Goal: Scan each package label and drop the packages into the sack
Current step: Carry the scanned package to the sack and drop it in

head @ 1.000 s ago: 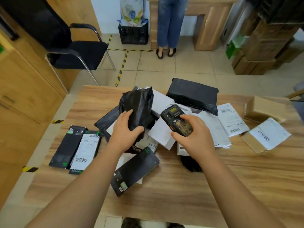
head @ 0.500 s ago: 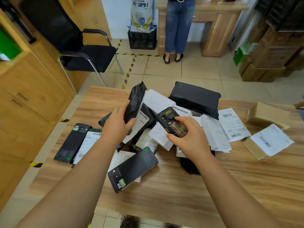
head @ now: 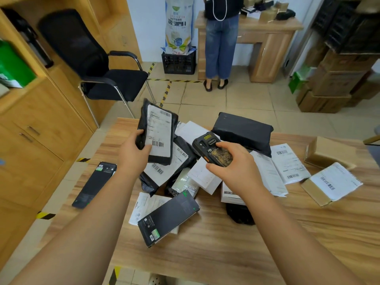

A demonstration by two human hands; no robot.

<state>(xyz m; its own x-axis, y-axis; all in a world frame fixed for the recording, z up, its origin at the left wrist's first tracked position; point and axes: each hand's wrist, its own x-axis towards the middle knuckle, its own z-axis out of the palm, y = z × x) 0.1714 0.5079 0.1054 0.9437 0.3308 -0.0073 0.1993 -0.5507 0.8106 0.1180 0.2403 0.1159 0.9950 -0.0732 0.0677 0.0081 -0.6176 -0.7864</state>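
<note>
Step in hand was scanning: the left hand gripped a black package above the bench, label facing up; the right hand clasped the scanner just beside it; next, aim at the barcode; no sack was visible

Table: wood-grain top, seen from above.
Centre: a heap of black and white packages is piled.
Left edge: a flat black box is laid.
Right: two cardboard boxes are set.
</note>
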